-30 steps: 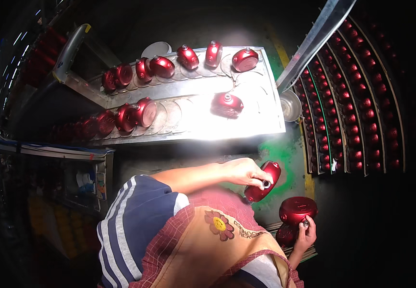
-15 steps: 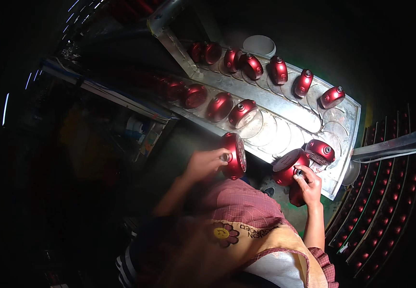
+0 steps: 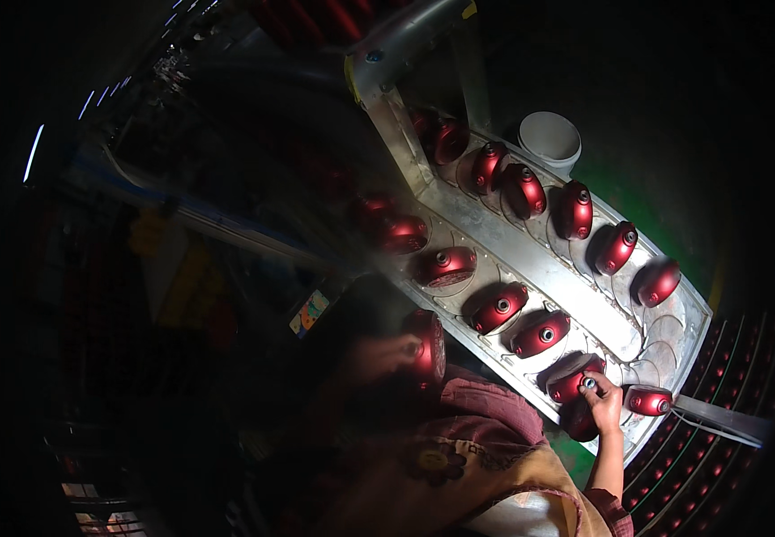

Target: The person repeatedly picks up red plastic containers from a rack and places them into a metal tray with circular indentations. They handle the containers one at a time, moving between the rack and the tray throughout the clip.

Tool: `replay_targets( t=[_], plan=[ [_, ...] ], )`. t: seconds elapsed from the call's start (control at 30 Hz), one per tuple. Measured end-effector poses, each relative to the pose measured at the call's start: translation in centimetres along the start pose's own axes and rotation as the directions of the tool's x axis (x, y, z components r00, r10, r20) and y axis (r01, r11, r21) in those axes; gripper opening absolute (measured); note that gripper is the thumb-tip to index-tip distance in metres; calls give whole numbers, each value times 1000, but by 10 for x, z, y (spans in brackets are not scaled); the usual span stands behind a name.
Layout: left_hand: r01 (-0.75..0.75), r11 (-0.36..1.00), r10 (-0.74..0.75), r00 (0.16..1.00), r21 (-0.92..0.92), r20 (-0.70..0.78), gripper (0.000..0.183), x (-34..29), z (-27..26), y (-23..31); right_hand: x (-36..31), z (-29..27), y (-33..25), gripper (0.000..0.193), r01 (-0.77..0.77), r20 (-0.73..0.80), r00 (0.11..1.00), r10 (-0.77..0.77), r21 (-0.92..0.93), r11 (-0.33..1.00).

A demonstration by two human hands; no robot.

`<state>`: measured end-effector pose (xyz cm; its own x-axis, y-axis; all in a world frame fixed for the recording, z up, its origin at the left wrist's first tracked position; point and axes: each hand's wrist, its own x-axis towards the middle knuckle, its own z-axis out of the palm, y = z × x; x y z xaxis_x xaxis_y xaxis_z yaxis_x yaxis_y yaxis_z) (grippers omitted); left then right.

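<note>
My left hand (image 3: 386,355), dim and slightly blurred, grips a glossy red round bottle (image 3: 427,347) off the table's near side; its patterned flat face points right. The fingers of my right hand (image 3: 608,407) pinch the metal neck of a second red bottle (image 3: 566,385) over the near edge of the metal conveyor table (image 3: 694,345). Just below that one, part of another red bottle (image 3: 577,421) shows; what supports it is hidden. Nearest on the table are a red bottle (image 3: 531,336) to the upper left and one (image 3: 645,400) to the right.
Several red bottles stand on round plates in two rows, split by a bright metal strip (image 3: 575,300). A white bucket (image 3: 550,139) is beyond the far edge. Racks of red bottles (image 3: 705,430) fill the lower right, and a metal bar (image 3: 719,421) juts from the table's end.
The view has turned, so the table appears lower and further right. My right hand has brought its bottle from beside the table to over its near edge. My left hand still holds its bottle.
</note>
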<state>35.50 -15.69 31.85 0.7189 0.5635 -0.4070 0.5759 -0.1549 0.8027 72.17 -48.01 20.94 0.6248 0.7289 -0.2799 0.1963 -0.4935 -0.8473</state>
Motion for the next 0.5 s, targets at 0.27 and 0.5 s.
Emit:
replay_targets(
  t=[0.27,0.5],
  plan=[
    [-659,639,712,702,396,19,26,29,-51,27,-16,-37,47,22,98,-516,856,34,226,969],
    [-207,972,157,928,-115,-337,36,33,-49,77,0,-44,80,32,232,-622,761,-183,-2,973]
  ],
)
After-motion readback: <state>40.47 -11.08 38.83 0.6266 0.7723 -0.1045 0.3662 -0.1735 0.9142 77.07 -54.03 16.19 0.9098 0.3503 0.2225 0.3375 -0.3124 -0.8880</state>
